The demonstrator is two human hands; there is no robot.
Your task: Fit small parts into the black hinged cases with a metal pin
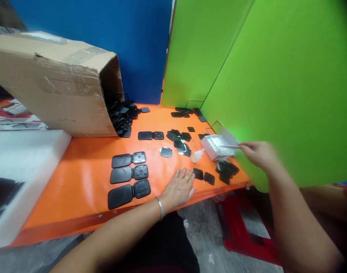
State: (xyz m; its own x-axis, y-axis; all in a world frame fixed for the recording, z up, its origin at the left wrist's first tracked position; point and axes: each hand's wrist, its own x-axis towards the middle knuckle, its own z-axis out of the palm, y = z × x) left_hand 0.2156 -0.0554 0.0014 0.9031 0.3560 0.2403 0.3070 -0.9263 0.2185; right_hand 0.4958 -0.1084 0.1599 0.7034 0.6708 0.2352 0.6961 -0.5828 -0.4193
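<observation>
Foam container [45,163], white, is set beside the left end of the orange table [85,170]. Next to it, a cardboard box [71,94] is laid on its side toward the far left corner, and a heap of black pieces [122,113] is spilled from its mouth. Nearer the front edge, three open black cases [120,196] are lined up, each unfolded into two panels; a fourth open case [145,135] is placed farther back. Toward the middle, a few shiny plates [166,152] and a loose pile of dark plates [178,144] are scattered.

The left hand [179,189] is rested palm down near the front edge. Its forearm is brought in from below and stretched forward, with a bracelet [161,209] worn at the wrist; the fingers are extended, slightly parted, and nothing is gripped by them. Two small black plates [203,176] are laid just beside its fingertips; whether the nearer one is touched cannot be told. A small dropper bottle [196,156] is tipped over behind them.

By the right edge, an open white box [215,147] is placed, with more dark plates [226,170] piled between it and the near right corner. The right hand [259,154] is raised beside that edge, its forearm angled up from below; a thin stick [230,146] is pinched between closed fingers and pointed leftward, its tip over the box.
</observation>
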